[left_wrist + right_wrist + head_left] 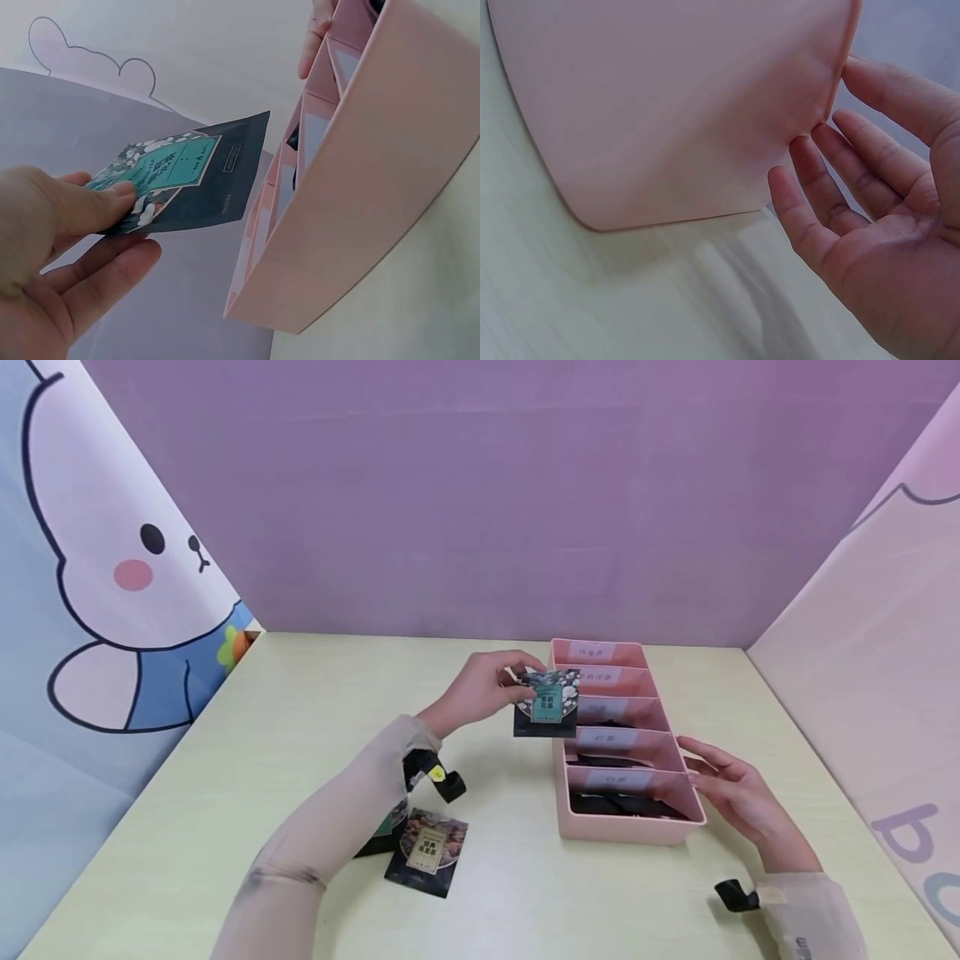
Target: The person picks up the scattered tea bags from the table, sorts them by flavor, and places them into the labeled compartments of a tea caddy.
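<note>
Between thumb and fingers my left hand [480,689] pinches a dark tea packet [546,714] with a green label and white flowers. In the head view the packet overlaps the left edge of a pink divided box [630,832]; the left wrist view shows it in the air beside the box wall [375,165]. My right hand [738,793] is at the box's right side, and in the right wrist view its loosely bent fingers [817,180] touch the rim and wall. Dark packets [622,804] lie in the nearer compartments; the farther compartments' floors are hidden.
On the table [517,902] lies a dark packet with a beige label [429,852]. Next to it is a green-labelled packet [388,828], partly covered by my left sleeve. White labels [606,779] mark the compartments. A purple wall [450,527] stands behind the table.
</note>
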`<state>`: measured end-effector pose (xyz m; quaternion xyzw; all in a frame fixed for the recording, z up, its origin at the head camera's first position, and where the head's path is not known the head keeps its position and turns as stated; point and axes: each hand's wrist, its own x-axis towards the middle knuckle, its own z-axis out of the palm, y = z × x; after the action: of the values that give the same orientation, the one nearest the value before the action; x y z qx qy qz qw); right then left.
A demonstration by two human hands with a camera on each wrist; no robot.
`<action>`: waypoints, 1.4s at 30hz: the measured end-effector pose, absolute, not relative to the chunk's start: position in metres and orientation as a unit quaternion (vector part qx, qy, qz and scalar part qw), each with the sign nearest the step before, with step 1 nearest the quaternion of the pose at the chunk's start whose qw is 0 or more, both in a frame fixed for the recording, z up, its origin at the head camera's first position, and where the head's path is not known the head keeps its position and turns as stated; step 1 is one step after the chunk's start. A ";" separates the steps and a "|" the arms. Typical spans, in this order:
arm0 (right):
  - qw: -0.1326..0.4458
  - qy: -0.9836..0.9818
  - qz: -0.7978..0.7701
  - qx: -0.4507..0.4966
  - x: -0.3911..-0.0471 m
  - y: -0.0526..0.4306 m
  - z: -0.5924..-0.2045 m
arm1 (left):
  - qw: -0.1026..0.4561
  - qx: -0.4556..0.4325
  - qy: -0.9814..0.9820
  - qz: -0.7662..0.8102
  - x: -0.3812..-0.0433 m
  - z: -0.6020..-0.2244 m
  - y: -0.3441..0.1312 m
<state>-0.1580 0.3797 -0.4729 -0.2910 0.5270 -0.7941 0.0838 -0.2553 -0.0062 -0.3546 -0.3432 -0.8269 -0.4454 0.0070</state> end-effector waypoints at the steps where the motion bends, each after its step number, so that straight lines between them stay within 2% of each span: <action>1: 0.084 0.528 -0.795 -0.289 -0.158 0.380 -0.473 | 0.009 -0.344 -0.827 -0.445 -0.257 -0.354 -0.005; 15: 0.083 0.525 -0.796 -0.288 -0.157 0.379 -0.473 | 0.008 -0.321 -0.820 -0.473 -0.278 -0.348 0.022; 26: 0.082 0.529 -0.794 -0.289 -0.156 0.378 -0.473 | 0.047 -0.335 -0.815 -0.470 -0.290 -0.344 0.043; 42: 0.078 0.534 -0.790 -0.291 -0.157 0.380 -0.475 | 0.043 -0.320 -0.817 -0.478 -0.299 -0.352 0.066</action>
<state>-0.1574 0.3798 -0.4745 -0.2908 0.5336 -0.7903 0.0780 -0.2988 0.0659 -0.3520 -0.3196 -0.8168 -0.4784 0.0427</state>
